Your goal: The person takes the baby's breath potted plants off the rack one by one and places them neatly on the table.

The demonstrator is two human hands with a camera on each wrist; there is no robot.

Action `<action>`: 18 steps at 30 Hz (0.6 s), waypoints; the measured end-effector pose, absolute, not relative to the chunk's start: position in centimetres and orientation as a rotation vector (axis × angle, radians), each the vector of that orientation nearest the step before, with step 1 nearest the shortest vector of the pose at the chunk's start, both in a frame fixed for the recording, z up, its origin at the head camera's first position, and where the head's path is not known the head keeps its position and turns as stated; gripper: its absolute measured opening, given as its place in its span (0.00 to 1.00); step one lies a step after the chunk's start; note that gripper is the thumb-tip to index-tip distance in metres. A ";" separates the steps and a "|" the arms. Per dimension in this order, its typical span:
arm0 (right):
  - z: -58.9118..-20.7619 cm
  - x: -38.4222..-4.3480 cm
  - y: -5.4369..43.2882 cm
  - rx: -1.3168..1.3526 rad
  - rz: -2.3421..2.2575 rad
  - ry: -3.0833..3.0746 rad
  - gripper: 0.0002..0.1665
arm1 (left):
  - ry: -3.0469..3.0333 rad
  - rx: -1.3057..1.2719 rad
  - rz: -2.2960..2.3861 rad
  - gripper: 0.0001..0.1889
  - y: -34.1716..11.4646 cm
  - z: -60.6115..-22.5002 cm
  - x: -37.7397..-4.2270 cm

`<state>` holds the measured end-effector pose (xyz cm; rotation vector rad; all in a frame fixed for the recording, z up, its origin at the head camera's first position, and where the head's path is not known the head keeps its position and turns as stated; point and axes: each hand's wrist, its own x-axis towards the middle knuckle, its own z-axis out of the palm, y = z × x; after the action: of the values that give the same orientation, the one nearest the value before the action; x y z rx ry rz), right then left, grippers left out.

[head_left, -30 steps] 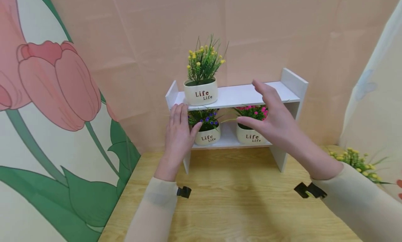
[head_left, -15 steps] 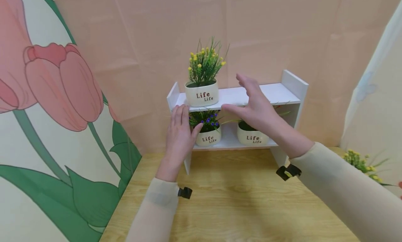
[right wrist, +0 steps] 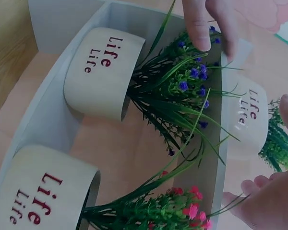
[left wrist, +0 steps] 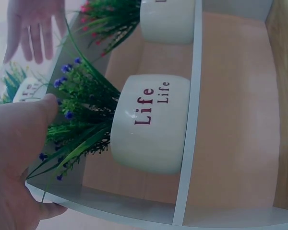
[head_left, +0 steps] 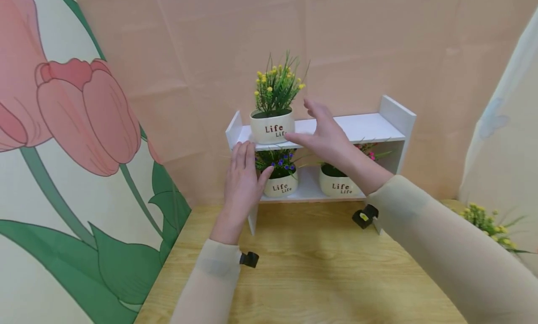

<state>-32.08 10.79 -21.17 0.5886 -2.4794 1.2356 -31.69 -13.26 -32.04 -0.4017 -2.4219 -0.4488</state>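
Note:
A white two-tier shelf (head_left: 365, 124) carries a cream "Life" pot with yellow flowers (head_left: 269, 128) at the left of its top board. My right hand (head_left: 329, 136) reaches in beside this pot, thumb and fingers spread apart, with the thumb tip overlapping the pot's lower right in the head view. My left hand (head_left: 241, 188) rests its straight fingers at the shelf's left front corner, thumb held out. Below sit a pot with blue-purple flowers (left wrist: 151, 136) on the left and one with pink flowers (right wrist: 43, 191) on the right, partly hidden behind my right hand.
The shelf stands on a wood-grain table (head_left: 311, 268) against a pinkish cloth backdrop (head_left: 357, 48). Another yellow-flowered plant (head_left: 489, 226) shows at the right edge. A panel with painted tulips (head_left: 84, 123) borders the left side.
My right hand has moved left, from in front of the pink-flowered pot's side to the right side of the yellow-flowered pot. My left hand has stayed at the shelf's corner.

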 end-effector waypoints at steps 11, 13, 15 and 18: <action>-20.7 -33.9 9.2 0.575 1.260 -2.502 0.69 | -2.430 -0.398 -0.452 0.44 -13.2 -32.0 -31.7; -20.7 -34.0 9.0 0.579 1.268 -2.502 0.69 | -2.438 -0.394 -0.451 0.44 -13.2 -32.1 -31.6; -20.8 -34.1 8.8 0.580 1.279 -2.502 0.69 | -2.443 -0.391 -0.452 0.44 -13.2 -32.0 -31.6; -20.8 -34.3 8.6 0.574 1.320 -2.503 0.68 | -2.444 -0.390 -0.459 0.44 -13.1 -32.0 -31.6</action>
<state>-34.32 8.56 -20.76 0.5738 -2.5025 1.3199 -31.59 -13.14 -32.00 -0.3903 -2.4437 -0.4586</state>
